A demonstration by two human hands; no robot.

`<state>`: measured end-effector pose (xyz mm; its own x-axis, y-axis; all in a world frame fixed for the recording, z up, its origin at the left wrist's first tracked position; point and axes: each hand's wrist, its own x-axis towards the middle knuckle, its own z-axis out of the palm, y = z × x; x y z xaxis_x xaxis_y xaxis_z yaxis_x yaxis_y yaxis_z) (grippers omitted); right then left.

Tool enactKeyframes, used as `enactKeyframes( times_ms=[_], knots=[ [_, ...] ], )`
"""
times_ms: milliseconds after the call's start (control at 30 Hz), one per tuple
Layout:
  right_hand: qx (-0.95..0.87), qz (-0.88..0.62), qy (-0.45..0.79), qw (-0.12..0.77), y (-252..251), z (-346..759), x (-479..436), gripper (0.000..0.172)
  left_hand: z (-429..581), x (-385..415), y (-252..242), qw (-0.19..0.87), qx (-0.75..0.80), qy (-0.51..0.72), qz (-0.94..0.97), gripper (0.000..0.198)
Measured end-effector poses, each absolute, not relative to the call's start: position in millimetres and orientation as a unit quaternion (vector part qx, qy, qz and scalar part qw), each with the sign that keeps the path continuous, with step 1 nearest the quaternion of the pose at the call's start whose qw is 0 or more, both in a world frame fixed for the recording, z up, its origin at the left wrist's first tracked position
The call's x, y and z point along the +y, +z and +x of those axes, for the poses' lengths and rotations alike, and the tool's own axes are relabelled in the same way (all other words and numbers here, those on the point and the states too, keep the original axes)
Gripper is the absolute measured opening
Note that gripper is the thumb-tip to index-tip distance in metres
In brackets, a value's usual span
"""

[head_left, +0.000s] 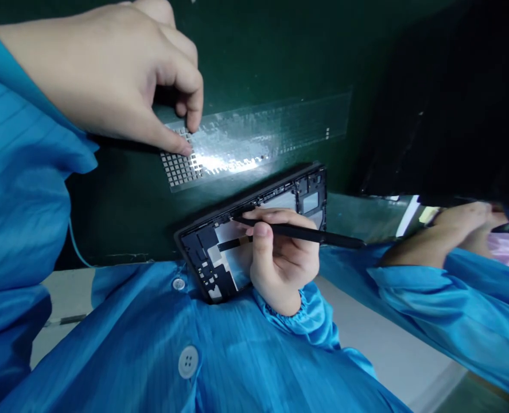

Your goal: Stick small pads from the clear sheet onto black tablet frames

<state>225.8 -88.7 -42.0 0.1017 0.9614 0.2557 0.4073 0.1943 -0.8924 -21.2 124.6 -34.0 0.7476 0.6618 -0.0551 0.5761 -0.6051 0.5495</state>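
My left hand [151, 80], palm down with curled fingers, has its thumb and index fingertips on a clear sheet [297, 123]. Rows of small grey square pads [181, 170] cover the sheet's left end, under those fingertips. Black tweezers [306, 232] are gripped in my right hand [284, 258], between thumb and fingers, with the palm partly turned up. Their tip points at the upper inner edge of an opened tablet-like device [206, 252] with a black frame and exposed inner parts. My right hand covers the device's middle; whether the tip touches it I cannot tell.
The dark green work surface [254, 51] carries the sheet and the device, which lies tilted at the edge close to my blue coat [151, 344]. A co-worker's forearm [426, 241] in a blue sleeve is at the right. Something large and black [443, 103] fills the upper right.
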Motion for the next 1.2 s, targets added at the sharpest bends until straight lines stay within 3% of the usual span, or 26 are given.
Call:
enactKeyframes(
  times_ms=[100, 233, 367, 567, 733, 900, 1000, 1067, 1133, 1200],
  knots=[
    [-0.628, -0.562, 0.259, 0.471, -35, 225, -88, 0.024, -22, 125, -35, 0.279, 0.344, 0.087, 0.892, 0.106],
    [-0.683, -0.568, 0.269, 0.372, -6, 231, -74, 0.03, -19, 124, -34, 0.283, 0.352, 0.079, 0.889, 0.108],
    [-0.719, -0.521, 0.336, 0.315, 8, 235, -15, 0.011, -18, 124, -32, 0.285, 0.352, 0.062, 0.889, 0.113],
    [-0.716, -0.452, 0.485, 0.22, -15, 232, 58, 0.036, -23, 126, -34, 0.29, 0.332, 0.07, 0.895, 0.12],
    [-0.713, -0.436, 0.504, 0.218, -15, 233, 57, 0.04, -24, 128, -38, 0.282, 0.312, 0.087, 0.903, 0.112],
    [-0.745, -0.421, 0.48, 0.193, -14, 232, 65, 0.034, -18, 126, -32, 0.274, 0.342, 0.047, 0.898, 0.119],
    [-0.718, -0.408, 0.516, 0.228, -19, 238, 64, 0.029, -17, 125, -30, 0.274, 0.348, 0.046, 0.895, 0.12],
    [-0.671, -0.42, 0.528, 0.306, -20, 246, 50, 0.017, -18, 125, -31, 0.279, 0.348, 0.056, 0.893, 0.118],
    [-0.624, -0.475, 0.462, 0.414, -21, 257, 25, 0.003, -20, 126, -33, 0.283, 0.346, 0.067, 0.892, 0.114],
    [-0.576, -0.541, 0.328, 0.518, -23, 266, -4, 0.003, -22, 129, -37, 0.28, 0.342, 0.075, 0.894, 0.11]
  ],
)
